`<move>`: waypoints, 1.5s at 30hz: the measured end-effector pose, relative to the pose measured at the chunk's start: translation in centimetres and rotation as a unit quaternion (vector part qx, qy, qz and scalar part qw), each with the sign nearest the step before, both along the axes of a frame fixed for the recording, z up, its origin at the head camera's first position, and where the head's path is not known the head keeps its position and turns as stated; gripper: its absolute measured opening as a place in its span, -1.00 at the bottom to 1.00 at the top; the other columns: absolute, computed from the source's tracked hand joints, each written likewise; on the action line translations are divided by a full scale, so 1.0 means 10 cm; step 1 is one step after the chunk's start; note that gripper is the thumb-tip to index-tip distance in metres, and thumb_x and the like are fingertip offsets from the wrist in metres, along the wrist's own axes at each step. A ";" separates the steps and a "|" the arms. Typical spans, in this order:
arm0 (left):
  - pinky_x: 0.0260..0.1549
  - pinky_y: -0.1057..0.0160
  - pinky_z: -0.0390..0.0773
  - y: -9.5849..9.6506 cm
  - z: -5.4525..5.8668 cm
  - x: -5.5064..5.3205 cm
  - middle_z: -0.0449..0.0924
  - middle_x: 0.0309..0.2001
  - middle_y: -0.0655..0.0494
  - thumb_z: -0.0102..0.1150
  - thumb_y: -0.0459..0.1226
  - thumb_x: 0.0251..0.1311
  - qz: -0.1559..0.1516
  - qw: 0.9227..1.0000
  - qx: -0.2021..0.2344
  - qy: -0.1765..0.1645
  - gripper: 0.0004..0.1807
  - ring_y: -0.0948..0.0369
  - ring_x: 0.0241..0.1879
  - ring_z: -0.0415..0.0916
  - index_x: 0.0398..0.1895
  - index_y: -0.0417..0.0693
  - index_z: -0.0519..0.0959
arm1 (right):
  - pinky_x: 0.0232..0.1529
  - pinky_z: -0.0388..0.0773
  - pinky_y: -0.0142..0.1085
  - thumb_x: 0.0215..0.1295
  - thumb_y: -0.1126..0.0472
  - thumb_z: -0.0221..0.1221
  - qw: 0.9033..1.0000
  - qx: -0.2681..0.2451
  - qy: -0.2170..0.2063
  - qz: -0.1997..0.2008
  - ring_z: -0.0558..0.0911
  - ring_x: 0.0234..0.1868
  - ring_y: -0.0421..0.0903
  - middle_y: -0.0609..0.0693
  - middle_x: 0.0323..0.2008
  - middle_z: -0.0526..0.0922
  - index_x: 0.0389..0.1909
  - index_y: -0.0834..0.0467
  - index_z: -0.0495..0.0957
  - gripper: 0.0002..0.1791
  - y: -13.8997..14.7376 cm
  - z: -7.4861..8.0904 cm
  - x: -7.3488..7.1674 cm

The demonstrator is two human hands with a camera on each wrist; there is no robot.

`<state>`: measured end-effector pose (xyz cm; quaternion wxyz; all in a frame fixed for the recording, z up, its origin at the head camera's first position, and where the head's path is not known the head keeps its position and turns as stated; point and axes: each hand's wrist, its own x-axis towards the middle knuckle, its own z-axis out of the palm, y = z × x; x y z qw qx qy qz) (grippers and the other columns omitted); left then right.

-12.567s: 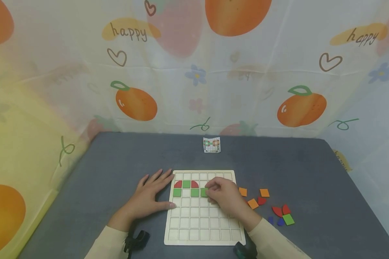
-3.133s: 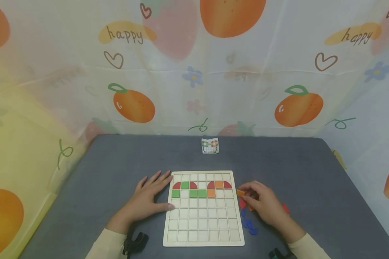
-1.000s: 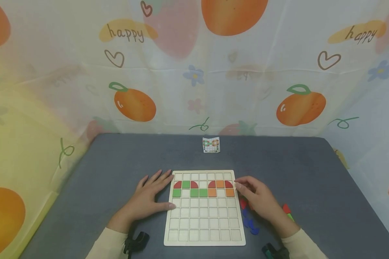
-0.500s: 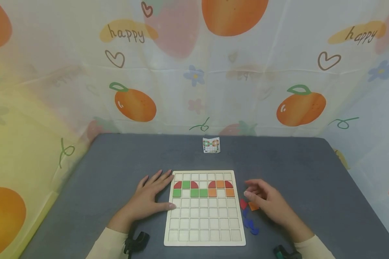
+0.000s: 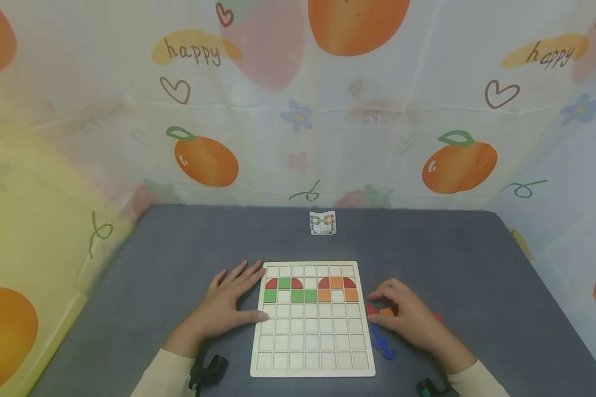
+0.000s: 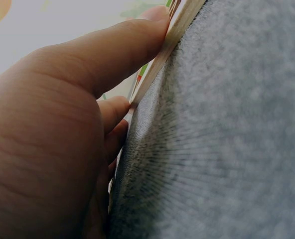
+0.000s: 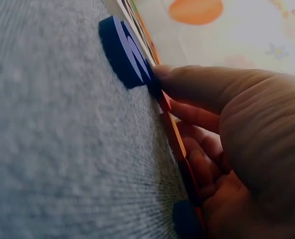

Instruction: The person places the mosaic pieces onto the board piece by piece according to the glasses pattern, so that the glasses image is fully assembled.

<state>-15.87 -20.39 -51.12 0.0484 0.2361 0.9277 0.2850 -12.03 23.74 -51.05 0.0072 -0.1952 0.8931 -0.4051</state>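
My left hand [image 5: 223,309] lies with fingers spread at the left edge of a pale gridded board [image 5: 305,344], its thumb and fingertips touching the rim. Two rows of the board carry red quarter-circle, green square and orange square tiles. To the right of the board, my right hand [image 5: 409,317] has its thumb and index finger about a red quarter-circle tile [image 5: 372,310], the thumb touching it. An orange square tile [image 5: 386,312] lies under the curled fingers. Beside the thumb in the right wrist view are blue curved tiles [image 7: 122,52].
A small printed card [image 5: 323,223] with a coloured grid pattern lies behind the board on the grey table [image 5: 203,237]. Partly hidden by my right wrist is another red tile [image 5: 438,317]. A fruit-print curtain [image 5: 298,66] hangs behind the table.
Red and orange tiles have been added at the board's right side, the last an orange square. My right hand has drawn back and lowered to the loose tiles. The left hand stays put.
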 end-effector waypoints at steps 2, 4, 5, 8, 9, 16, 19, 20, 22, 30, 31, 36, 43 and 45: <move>0.50 -0.42 -0.32 0.00 0.00 0.00 0.12 0.72 0.17 0.47 0.39 0.15 0.001 1.000 -0.001 -0.001 0.16 -0.07 0.71 -0.12 0.74 0.12 0.30 | -0.09 0.57 -0.25 0.30 0.09 0.59 1.000 0.003 0.008 0.007 0.55 -0.08 -0.15 -0.20 -0.04 0.57 -0.05 0.00 0.79 -0.74 -0.01 0.00 0.00; 0.50 -0.42 -0.32 -0.01 -0.01 0.00 0.12 0.72 0.17 0.46 0.39 0.16 0.001 1.000 -0.002 -0.001 0.16 -0.07 0.71 -0.12 0.74 0.12 0.29 | -0.13 0.54 -0.27 0.30 0.10 0.59 1.000 0.002 0.013 0.007 0.53 -0.12 -0.16 -0.22 -0.06 0.56 -0.08 -0.03 0.80 -0.77 -0.02 -0.01 0.00; 0.50 -0.42 -0.32 -0.01 -0.01 0.00 0.11 0.72 0.17 0.46 0.39 0.16 0.001 1.000 -0.002 -0.001 0.16 -0.07 0.71 -0.12 0.74 0.12 0.29 | -0.16 0.52 -0.27 0.30 0.12 0.59 1.000 0.000 0.013 0.007 0.51 -0.14 -0.17 -0.22 -0.06 0.56 -0.09 -0.04 0.80 -0.78 -0.02 -0.01 0.01; 0.50 -0.42 -0.32 -0.01 -0.01 0.00 0.12 0.72 0.17 0.46 0.39 0.16 0.001 1.000 -0.003 0.000 0.16 -0.07 0.71 -0.12 0.74 0.11 0.29 | -0.20 0.49 -0.27 0.31 0.18 0.58 1.000 0.002 0.014 0.002 0.49 -0.17 -0.17 -0.26 -0.08 0.61 -0.07 -0.06 0.79 -0.77 -0.04 0.01 0.02; 0.50 -0.42 -0.32 -0.01 -0.01 0.00 0.11 0.72 0.17 0.46 0.39 0.16 0.001 1.000 -0.003 0.000 0.16 -0.07 0.71 -0.12 0.74 0.11 0.29 | -0.20 0.50 -0.27 0.31 0.20 0.57 1.000 0.002 0.013 -0.002 0.51 -0.17 -0.17 -0.27 -0.09 0.63 -0.06 -0.06 0.78 -0.76 -0.04 0.01 0.02; 0.49 -0.43 -0.32 -0.01 -0.03 -0.01 0.10 0.72 0.20 0.44 0.41 0.17 -0.001 1.000 -0.002 -0.001 0.16 -0.06 0.72 -0.13 0.74 0.14 0.28 | -0.13 0.67 -0.24 0.36 0.37 0.49 0.999 -0.032 -0.018 -0.030 0.65 -0.14 -0.19 -0.24 -0.14 0.69 0.04 0.02 0.77 -0.69 -0.06 0.03 0.04; 0.49 -0.43 -0.31 -0.01 -0.03 -0.01 0.09 0.72 0.21 0.43 0.42 0.17 -0.002 1.000 -0.004 0.001 0.16 -0.05 0.72 -0.14 0.75 0.16 0.27 | -0.28 0.68 -0.25 0.42 0.37 0.45 0.996 -0.070 -0.038 -0.034 0.65 -0.32 -0.17 -0.15 -0.20 0.67 0.04 0.07 0.77 -0.74 -0.08 0.03 0.05; 0.50 -0.43 -0.31 -0.01 -0.04 -0.01 0.09 0.72 0.21 0.43 0.42 0.17 -0.003 1.000 -0.005 0.002 0.16 -0.05 0.72 -0.14 0.75 0.16 0.27 | -0.34 0.67 -0.26 0.43 0.36 0.44 0.995 -0.080 -0.044 -0.036 0.64 -0.38 -0.16 -0.13 -0.24 0.66 0.03 0.07 0.76 -0.77 -0.08 0.04 0.05; 0.50 -0.42 -0.32 -0.02 -0.04 -0.01 0.09 0.72 0.21 0.43 0.42 0.17 -0.003 1.000 -0.004 0.001 0.16 -0.05 0.72 -0.14 0.75 0.16 0.27 | -0.42 0.64 -0.25 0.45 0.33 0.43 0.992 -0.102 -0.057 -0.043 0.63 -0.46 -0.14 -0.09 -0.28 0.66 0.00 0.08 0.74 -0.81 -0.09 0.06 0.05; 0.50 -0.42 -0.33 -0.01 -0.02 -0.01 0.10 0.72 0.20 0.46 0.38 0.18 0.000 1.000 -0.003 -0.002 0.15 -0.06 0.72 -0.14 0.75 0.15 0.27 | -0.46 0.65 -0.23 0.45 0.30 0.43 0.987 -0.142 -0.053 -0.047 0.64 -0.43 -0.10 -0.04 -0.17 0.67 0.12 0.16 0.76 -0.73 -0.19 0.18 0.06; 0.50 -0.42 -0.33 -0.01 -0.02 -0.01 0.10 0.72 0.19 0.46 0.38 0.18 0.000 1.000 -0.003 -0.002 0.15 -0.07 0.72 -0.14 0.75 0.15 0.27 | -0.45 0.65 -0.24 0.44 0.31 0.44 0.987 -0.145 -0.053 -0.042 0.65 -0.43 -0.08 -0.03 -0.17 0.67 0.11 0.17 0.77 -0.73 -0.20 0.19 0.06; 0.50 -0.42 -0.33 -0.01 -0.01 -0.01 0.11 0.72 0.17 0.47 0.37 0.18 0.000 1.000 -0.001 -0.003 0.15 -0.08 0.71 -0.13 0.75 0.13 0.28 | -0.23 0.68 -0.29 0.42 0.34 0.45 0.986 -0.156 -0.058 -0.022 0.77 -0.26 -0.03 -0.07 -0.20 0.73 0.06 0.23 0.74 -0.75 -0.33 0.22 0.06; 0.50 -0.41 -0.33 -0.01 0.00 0.00 0.10 0.72 0.17 0.47 0.36 0.18 -0.002 1.000 -0.001 -0.005 0.14 -0.08 0.71 -0.13 0.74 0.12 0.28 | -0.17 0.71 -0.26 0.45 0.27 0.44 0.980 -0.175 -0.090 0.016 0.77 -0.24 0.00 -0.04 -0.16 0.78 -0.04 0.15 0.76 -0.86 -0.58 0.26 0.06; 0.50 -0.41 -0.33 -0.01 0.00 0.00 0.10 0.72 0.18 0.47 0.36 0.18 -0.002 1.000 0.000 -0.005 0.14 -0.08 0.71 -0.13 0.74 0.12 0.28 | -0.16 0.69 -0.27 0.46 0.25 0.44 0.982 -0.166 -0.088 0.021 0.75 -0.23 -0.04 -0.03 -0.14 0.78 -0.06 0.09 0.79 -0.89 -0.67 0.25 0.05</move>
